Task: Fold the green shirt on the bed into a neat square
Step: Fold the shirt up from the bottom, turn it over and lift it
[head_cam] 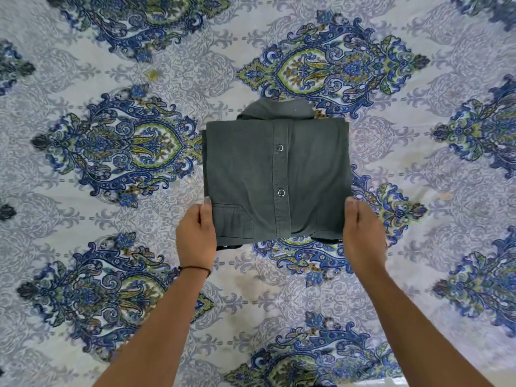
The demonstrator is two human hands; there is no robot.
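The dark green shirt lies folded into a near-square block at the middle of the bed, button placket up with two snaps showing, and its collar pokes out at the far edge. My left hand grips the near left corner by the pocket, thumb on top. On the other side, my right hand clasps the near right corner, fingers tucked under the cloth. The near edge looks slightly raised off the sheet.
A bedsheet with blue, green and grey paisley medallions covers the whole view. A dark thread band sits on my left wrist. The bed's near edge shows at the bottom right.
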